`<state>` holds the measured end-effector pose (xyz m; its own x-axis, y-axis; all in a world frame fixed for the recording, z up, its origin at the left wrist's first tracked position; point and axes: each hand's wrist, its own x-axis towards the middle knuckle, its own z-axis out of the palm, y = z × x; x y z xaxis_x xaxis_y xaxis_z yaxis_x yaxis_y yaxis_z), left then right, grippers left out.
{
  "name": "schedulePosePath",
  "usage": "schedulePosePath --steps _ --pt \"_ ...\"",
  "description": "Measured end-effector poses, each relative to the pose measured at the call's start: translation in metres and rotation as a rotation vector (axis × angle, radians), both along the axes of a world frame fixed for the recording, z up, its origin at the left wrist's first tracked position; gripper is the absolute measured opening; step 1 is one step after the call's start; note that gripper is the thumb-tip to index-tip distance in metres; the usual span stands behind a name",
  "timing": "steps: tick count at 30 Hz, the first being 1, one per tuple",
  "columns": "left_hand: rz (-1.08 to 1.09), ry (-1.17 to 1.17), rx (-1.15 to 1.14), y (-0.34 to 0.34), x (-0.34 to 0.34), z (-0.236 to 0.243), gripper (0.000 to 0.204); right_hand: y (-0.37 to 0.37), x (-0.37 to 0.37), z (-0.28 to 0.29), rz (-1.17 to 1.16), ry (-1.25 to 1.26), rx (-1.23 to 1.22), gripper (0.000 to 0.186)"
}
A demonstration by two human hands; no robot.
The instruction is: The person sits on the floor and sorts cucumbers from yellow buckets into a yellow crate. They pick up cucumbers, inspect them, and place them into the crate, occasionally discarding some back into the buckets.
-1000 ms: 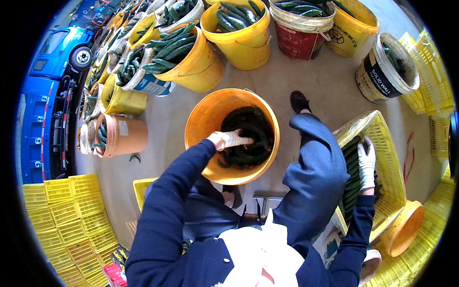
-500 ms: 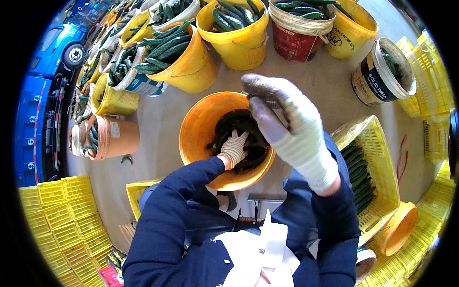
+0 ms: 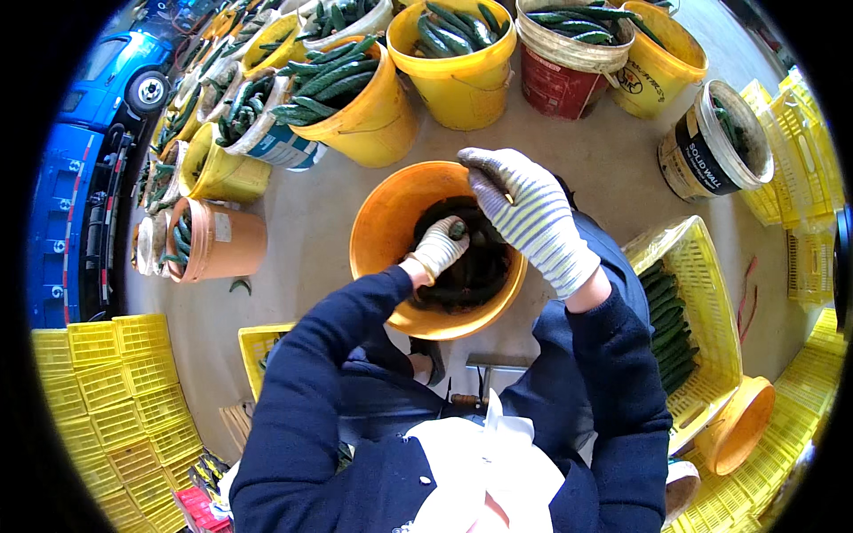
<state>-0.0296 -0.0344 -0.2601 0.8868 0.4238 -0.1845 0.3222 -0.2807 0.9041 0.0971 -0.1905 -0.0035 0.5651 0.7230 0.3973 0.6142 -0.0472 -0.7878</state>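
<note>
An orange bucket (image 3: 378, 218) stands before me with dark green cucumbers (image 3: 475, 282) inside. My left hand (image 3: 440, 248), in a striped glove, reaches into it with fingers curled round a cucumber (image 3: 458, 230), whose rounded end shows between thumb and fingers. Over the bucket's right rim is my right hand (image 3: 533, 213), gloved in white with thin stripes and dirty at the fingertips. Its fingers are bent and closed toward the thumb; whatever they hold is hidden. To my right, a yellow crate (image 3: 715, 329) contains cucumbers laid in a row.
Buckets of cucumbers curve round the far side, including a yellow bucket (image 3: 453, 89) and a red-and-white bucket (image 3: 560, 84). A salmon-coloured bucket (image 3: 227, 244) stands left. Yellow crates (image 3: 120, 417) are stacked near left. An empty orange bucket (image 3: 742, 426) lies tilted at right. A blue truck (image 3: 67, 195) is parked far left.
My left hand has gone from spread fingers on the cucumbers to a grip on one. My right hand has drawn lower and slightly nearer. The view has shifted a little.
</note>
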Motion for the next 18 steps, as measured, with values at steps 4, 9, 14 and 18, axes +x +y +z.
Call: schedulePosePath --steps 4,9,14,18 --pt "-0.104 0.086 -0.176 0.022 -0.011 0.163 0.016 0.000 0.013 -0.005 -0.060 0.005 0.025 0.023" --pt "0.140 -0.153 -0.500 0.060 -0.057 0.260 0.021 0.009 0.017 -0.016 -0.074 -0.019 0.008 0.024" --pt "0.370 -0.395 -0.190 0.101 -0.144 0.333 0.021 0.010 0.009 -0.011 -0.077 -0.055 -0.062 0.024" --pt "0.626 -0.227 -0.094 0.108 -0.259 0.358 0.024 0.011 0.001 -0.009 -0.027 -0.035 -0.051 0.024"
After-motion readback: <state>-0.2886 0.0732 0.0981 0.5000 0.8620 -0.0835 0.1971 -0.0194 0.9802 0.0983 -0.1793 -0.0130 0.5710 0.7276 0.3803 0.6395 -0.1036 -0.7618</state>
